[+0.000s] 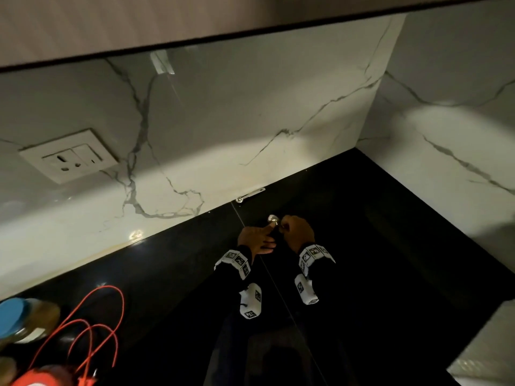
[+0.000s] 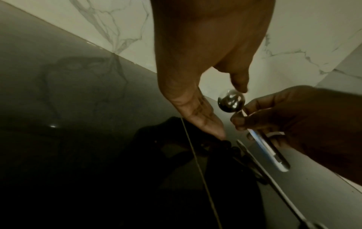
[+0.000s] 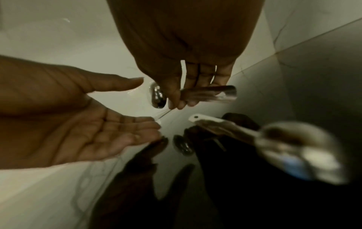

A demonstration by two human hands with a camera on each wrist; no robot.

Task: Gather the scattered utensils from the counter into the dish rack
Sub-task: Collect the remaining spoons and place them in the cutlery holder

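My right hand (image 1: 284, 225) pinches the neck of a small steel spoon (image 2: 231, 101) and holds it just above the black counter (image 1: 390, 246), bowl toward the wall. My left hand (image 1: 268, 237) is spread palm-up beside it. Its fingers (image 3: 137, 124) are straight, and its index tip is near the spoon's bowl (image 3: 156, 96). A second spoon (image 3: 284, 144) shows blurred under my right wrist, handle end toward the fingers. A third spoon (image 1: 249, 195) lies against the foot of the marble wall. No dish rack is in view.
The marble walls meet in a corner (image 1: 359, 146) at the back right. A wall socket (image 1: 69, 157) sits to the left. A red cable (image 1: 92, 324) and a blue-lidded jar (image 1: 19, 316) lie at the front left. A cabinet (image 1: 195, 20) overhangs above.
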